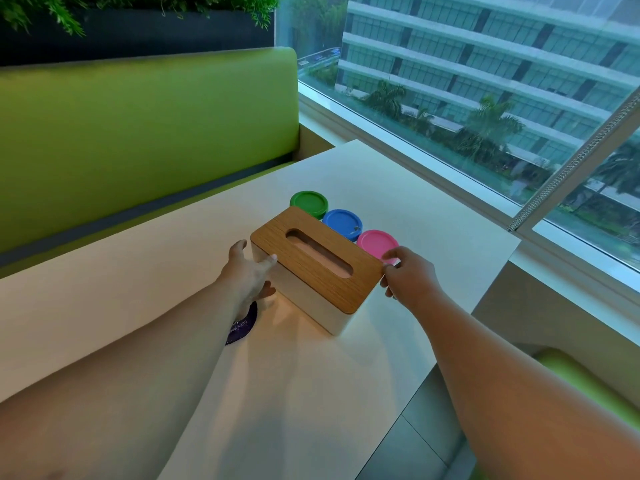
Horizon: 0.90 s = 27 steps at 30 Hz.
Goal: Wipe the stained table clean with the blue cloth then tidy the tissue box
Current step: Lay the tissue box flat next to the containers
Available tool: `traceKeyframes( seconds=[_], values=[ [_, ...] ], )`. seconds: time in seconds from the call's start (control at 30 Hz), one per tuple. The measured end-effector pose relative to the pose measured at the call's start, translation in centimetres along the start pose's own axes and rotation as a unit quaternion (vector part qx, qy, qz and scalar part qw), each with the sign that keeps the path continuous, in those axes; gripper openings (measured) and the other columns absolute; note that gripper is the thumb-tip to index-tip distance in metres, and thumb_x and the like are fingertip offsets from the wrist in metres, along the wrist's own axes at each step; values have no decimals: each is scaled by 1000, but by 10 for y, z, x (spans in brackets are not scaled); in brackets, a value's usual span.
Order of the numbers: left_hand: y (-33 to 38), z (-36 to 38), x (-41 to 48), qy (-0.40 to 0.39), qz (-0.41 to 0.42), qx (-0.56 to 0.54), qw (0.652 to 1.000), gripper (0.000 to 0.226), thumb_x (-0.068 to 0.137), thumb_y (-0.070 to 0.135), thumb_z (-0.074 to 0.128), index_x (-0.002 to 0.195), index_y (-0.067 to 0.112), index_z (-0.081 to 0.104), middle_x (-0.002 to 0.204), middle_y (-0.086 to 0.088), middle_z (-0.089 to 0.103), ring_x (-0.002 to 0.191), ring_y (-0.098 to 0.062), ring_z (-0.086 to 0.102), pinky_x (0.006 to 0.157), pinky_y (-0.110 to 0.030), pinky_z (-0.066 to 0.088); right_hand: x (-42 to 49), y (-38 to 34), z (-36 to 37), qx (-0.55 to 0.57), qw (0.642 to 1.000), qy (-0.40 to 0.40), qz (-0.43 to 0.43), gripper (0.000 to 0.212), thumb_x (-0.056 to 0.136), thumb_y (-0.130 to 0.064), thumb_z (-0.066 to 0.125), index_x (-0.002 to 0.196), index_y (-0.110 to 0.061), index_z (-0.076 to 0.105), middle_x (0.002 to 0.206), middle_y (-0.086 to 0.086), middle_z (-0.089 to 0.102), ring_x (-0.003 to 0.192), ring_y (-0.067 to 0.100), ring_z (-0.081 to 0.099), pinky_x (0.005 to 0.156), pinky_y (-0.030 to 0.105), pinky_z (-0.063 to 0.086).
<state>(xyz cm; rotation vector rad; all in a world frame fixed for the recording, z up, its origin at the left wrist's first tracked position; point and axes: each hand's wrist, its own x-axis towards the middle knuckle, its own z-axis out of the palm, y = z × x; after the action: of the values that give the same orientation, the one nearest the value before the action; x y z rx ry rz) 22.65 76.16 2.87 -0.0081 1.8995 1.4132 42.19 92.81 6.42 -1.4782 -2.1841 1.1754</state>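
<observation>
A white tissue box [311, 303] with a wooden slotted lid stands on the white table [138, 271], set at an angle. My left hand [247, 271] holds its left end, thumb on the lid's edge and fingers against the side. My right hand [407, 275] holds the right end, fingertips at the lid's corner. No tissue shows in the slot. No blue cloth is in view.
Three tubs stand in a row right behind the box: green lid [309, 202], blue lid [342, 223], pink lid [377, 244]. A purple round sticker [244, 327] lies under my left wrist. A green bench [138, 133] lies beyond the table, a window [485, 98] to the right.
</observation>
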Motion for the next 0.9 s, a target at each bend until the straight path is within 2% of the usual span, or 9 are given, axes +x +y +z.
traceKeyframes(
  seconds=[0.1, 0.17, 0.23, 0.33, 0.43, 0.53, 0.6, 0.73, 0.9],
  values=[
    [0, -11, -8, 14, 9, 4, 1000, 69, 89, 34, 61, 144, 34, 19, 142, -15, 36, 92, -30, 65, 78, -42, 58, -7, -4, 2, -5, 1000, 22, -10, 23, 87, -9, 47, 101, -21, 60, 83, 10, 66, 59, 19, 61, 46, 22, 47],
    [-2, -25, -14, 22, 16, 16, 1000, 68, 90, 37, 59, 145, 32, 20, 143, -16, 36, 80, -23, 63, 87, -45, 54, -14, -9, 7, -2, 999, 38, -23, 21, 85, -10, 49, 99, -21, 60, 84, 8, 65, 63, 22, 63, 53, 28, 53],
    [-5, -40, -20, 20, 20, 30, 999, 65, 90, 41, 57, 143, 33, 21, 139, -17, 40, 78, -18, 61, 92, -48, 51, -23, -16, 13, -6, 998, 43, -35, 19, 85, -12, 50, 97, -23, 61, 84, 8, 66, 68, 25, 64, 61, 33, 56],
    [-10, -69, -36, 2, 27, 65, 998, 59, 91, 43, 55, 141, 33, 25, 131, -17, 52, 93, -26, 64, 88, -47, 52, -41, -27, 24, -10, 998, 45, -44, 18, 85, -15, 50, 92, -28, 60, 84, 11, 67, 70, 26, 65, 66, 36, 58],
    [-17, -104, -51, -20, 64, 96, 993, 56, 91, 37, 57, 140, 26, 33, 136, -15, 48, 115, -33, 55, 89, -47, 53, -65, -37, 33, -13, 997, 56, -50, 16, 86, -15, 52, 93, -27, 60, 87, 14, 67, 69, 27, 65, 65, 32, 55],
    [-28, -149, -78, -40, 95, 110, 989, 48, 92, 34, 56, 136, 22, 41, 133, -9, 50, 116, -28, 53, 90, -40, 51, -103, -51, 43, -19, 995, 76, -60, 14, 87, -16, 54, 94, -26, 62, 88, 14, 68, 71, 28, 66, 71, 34, 56],
    [-38, -180, -98, -59, 110, 114, 986, 43, 93, 34, 54, 133, 22, 45, 128, -6, 51, 111, -25, 54, 85, -36, 49, -134, -60, 50, -17, 994, 91, -65, 16, 87, -14, 54, 94, -26, 62, 88, 15, 68, 66, 26, 65, 68, 32, 56],
    [-64, -242, -140, -99, 139, 139, 976, 36, 95, 31, 52, 129, 20, 50, 122, -4, 54, 109, -22, 56, 81, -34, 45, -199, -77, 68, 16, 992, 105, -66, 19, 88, -9, 52, 100, -18, 62, 82, 16, 67, 50, 16, 57, 42, 17, 46],
    [-90, -312, -187, -123, 160, 180, 963, 28, 94, 29, 54, 120, 21, 56, 120, -4, 59, 104, -19, 59, 76, -32, 47, -272, -95, 98, 37, 991, 104, -71, 15, 92, -15, 54, 105, -16, 62, 81, 15, 67, 57, 21, 59, 51, 26, 48]
  ],
)
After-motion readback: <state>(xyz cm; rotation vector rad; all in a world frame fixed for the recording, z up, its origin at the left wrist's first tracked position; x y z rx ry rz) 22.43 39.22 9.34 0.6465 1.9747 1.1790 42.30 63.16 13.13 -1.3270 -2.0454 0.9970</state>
